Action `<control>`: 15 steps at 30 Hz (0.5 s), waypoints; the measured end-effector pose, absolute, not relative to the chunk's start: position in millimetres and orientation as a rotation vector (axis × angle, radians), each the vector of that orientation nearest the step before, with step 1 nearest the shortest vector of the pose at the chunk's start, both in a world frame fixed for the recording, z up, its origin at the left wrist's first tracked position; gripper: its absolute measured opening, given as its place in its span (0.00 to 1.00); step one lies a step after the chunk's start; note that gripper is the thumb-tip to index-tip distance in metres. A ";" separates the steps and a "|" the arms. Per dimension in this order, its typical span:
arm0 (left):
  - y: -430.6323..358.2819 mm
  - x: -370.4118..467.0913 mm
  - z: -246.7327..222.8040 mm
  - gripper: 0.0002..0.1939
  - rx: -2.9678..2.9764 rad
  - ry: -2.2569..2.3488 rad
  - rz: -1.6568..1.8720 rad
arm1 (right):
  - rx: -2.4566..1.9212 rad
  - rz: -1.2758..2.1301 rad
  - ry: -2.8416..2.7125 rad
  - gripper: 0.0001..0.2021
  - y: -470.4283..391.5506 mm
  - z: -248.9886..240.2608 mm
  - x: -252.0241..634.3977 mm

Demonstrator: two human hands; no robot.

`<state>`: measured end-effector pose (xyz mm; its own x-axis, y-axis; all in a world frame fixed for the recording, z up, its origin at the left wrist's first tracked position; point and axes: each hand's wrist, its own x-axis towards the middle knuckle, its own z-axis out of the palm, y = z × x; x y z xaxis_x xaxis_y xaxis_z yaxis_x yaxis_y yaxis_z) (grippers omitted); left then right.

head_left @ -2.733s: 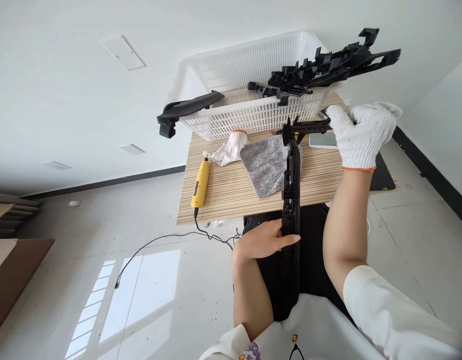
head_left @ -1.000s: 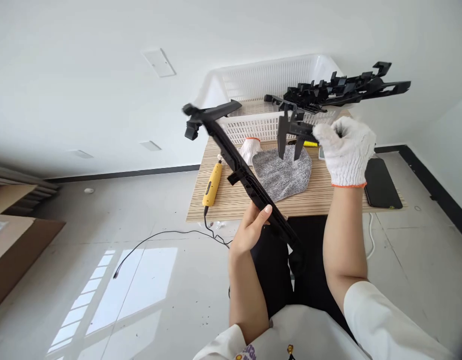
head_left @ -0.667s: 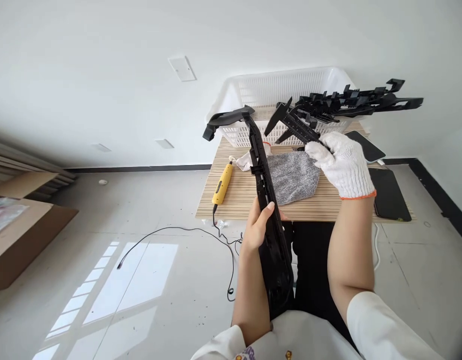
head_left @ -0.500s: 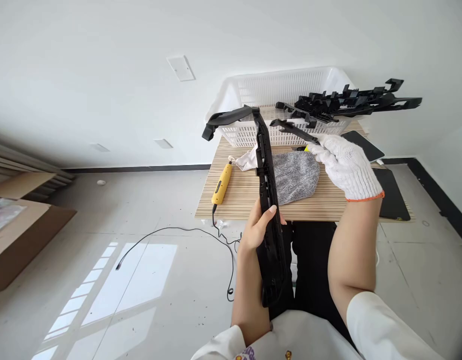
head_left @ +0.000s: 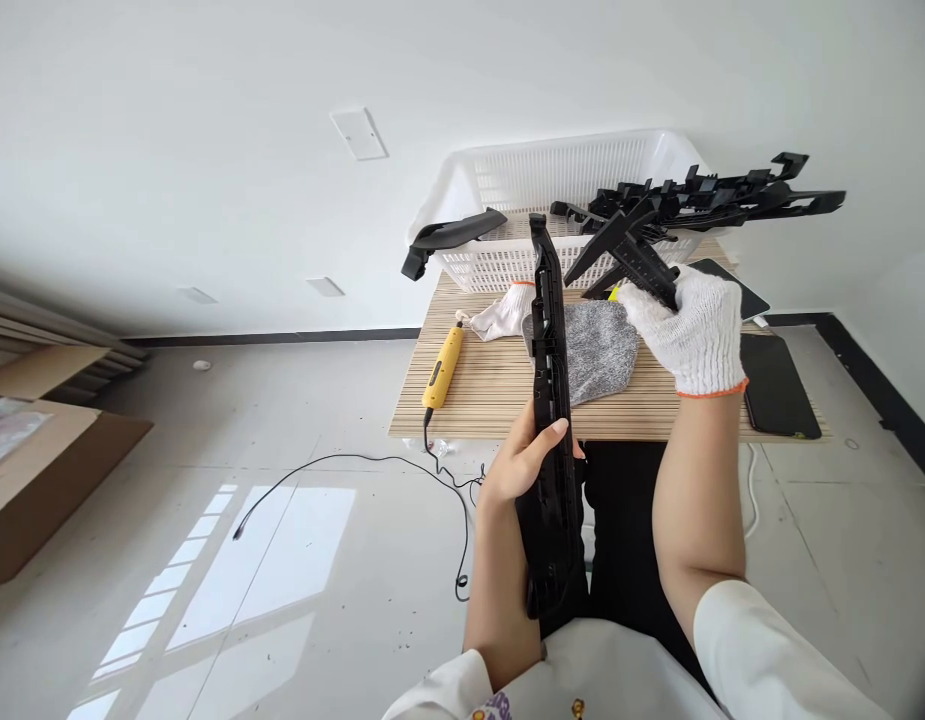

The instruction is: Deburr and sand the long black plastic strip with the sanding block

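My bare left hand (head_left: 523,462) is closed around a long, narrow black plastic trim piece (head_left: 553,370), held upright above the front of the table. In my right hand (head_left: 687,325), which wears a white knit glove with an orange cuff, is a black caliper (head_left: 633,252). Its jaws point up and left, with scale marks showing along the beam. Gloved fingers hide the rest of the beam. The caliper is to the right of the trim piece, apart from it. Under both lies a grey cloth (head_left: 601,350).
A white plastic basket (head_left: 477,270) stands against the wall, with several black plastic parts (head_left: 702,200) jutting past its right side. One curved black part (head_left: 458,235) rests over its left rim. A yellow corded tool (head_left: 443,368), a white glove (head_left: 503,315) and a dark tablet (head_left: 778,388) lie on the table (head_left: 481,400).
My right hand has turned the caliper so its jaws and scale show, and moved slightly left. The trim piece has shifted a little right and stands straighter, apart from the curved part.
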<state>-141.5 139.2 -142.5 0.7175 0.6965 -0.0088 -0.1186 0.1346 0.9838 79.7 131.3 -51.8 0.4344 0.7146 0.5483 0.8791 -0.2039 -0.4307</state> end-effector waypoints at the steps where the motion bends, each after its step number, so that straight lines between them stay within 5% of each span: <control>1: 139.0 -141.2 -142.2 0.10 1.314 0.535 0.629 | -1.977 -0.298 -1.336 0.18 131.7 -52.8 80.2; 15: 140.4 -144.6 -140.3 0.13 1.311 0.570 0.485 | -2.047 -0.221 -1.690 0.20 136.7 -52.3 79.6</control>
